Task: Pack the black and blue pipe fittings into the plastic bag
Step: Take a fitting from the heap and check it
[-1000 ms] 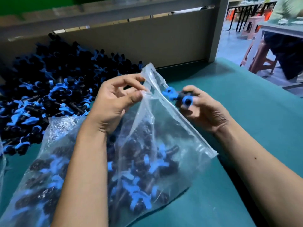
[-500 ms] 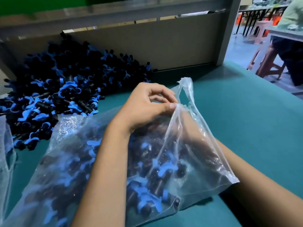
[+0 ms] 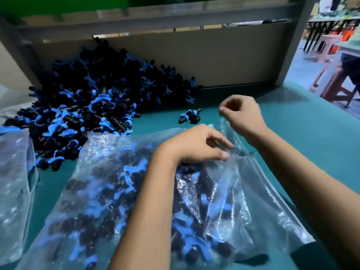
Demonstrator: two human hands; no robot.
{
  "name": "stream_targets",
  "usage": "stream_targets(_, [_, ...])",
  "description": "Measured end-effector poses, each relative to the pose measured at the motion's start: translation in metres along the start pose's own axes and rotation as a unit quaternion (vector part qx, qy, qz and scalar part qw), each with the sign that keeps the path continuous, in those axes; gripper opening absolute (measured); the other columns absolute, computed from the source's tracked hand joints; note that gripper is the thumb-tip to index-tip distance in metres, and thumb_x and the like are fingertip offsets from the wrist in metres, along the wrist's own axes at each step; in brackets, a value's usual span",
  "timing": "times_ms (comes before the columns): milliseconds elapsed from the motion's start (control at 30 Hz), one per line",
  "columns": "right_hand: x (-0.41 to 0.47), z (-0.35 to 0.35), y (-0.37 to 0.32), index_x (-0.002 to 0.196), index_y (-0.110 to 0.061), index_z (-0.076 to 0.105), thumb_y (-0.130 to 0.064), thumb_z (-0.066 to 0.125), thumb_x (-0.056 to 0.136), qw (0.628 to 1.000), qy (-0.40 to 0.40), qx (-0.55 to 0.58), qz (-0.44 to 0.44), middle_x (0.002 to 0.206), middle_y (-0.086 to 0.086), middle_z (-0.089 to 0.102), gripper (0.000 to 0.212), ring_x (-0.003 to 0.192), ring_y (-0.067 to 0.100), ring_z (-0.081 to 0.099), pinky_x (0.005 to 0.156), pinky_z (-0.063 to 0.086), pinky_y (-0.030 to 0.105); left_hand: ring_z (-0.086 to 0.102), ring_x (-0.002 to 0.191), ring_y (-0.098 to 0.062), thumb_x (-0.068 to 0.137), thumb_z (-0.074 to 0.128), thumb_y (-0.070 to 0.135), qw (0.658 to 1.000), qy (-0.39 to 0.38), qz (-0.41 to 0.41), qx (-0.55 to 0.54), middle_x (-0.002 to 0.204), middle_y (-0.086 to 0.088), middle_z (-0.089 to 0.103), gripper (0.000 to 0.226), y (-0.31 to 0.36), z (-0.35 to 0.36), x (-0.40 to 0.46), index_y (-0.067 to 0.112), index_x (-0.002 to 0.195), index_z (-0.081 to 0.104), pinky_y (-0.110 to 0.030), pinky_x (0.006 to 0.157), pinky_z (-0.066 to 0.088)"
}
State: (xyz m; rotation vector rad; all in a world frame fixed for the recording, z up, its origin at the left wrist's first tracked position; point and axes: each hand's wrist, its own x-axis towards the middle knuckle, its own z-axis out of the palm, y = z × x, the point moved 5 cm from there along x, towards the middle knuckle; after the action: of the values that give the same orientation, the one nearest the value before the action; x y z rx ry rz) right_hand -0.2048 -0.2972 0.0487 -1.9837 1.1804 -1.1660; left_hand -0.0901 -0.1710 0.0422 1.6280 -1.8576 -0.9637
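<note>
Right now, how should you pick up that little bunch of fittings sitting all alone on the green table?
The stray fittings lie flat on the green table, apart from the big pile and just beyond the right hand. Probably best to come straight down from above and pinch across a black barrel, not the thin blue wings. The right hand is nearest and looks empty; the left hand is at the plastic bag mouth.

Left forearm (image 3: pixel 148 211) hides part of the fittings-filled plastic bag (image 3: pixel 93 191).

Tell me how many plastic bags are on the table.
2: the main bag under both hands in front, and a second bag at the left edge, partly cut off.
</note>
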Motion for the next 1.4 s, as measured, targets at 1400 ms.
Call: stream_targets(1400, [-0.077, 0.032, 0.032, 0.106, -0.016, 0.077, -0.037, 0.069, 0.094, 0.882, -0.150, 0.438, 0.086, 0.100, 0.008, 0.075, 0.025, 0.081, 0.017, 0.068, 0.062, 0.053, 0.025, 0.076, 0.072, -0.028, 0.076, 0.084, -0.006, 0.943, 0.282, -0.073, -0.163, 0.077, -0.015, 0.076, 0.017, -0.030, -0.032, -0.006, 0.006, 0.079, 0.073, -0.049, 0.084, 0.064])
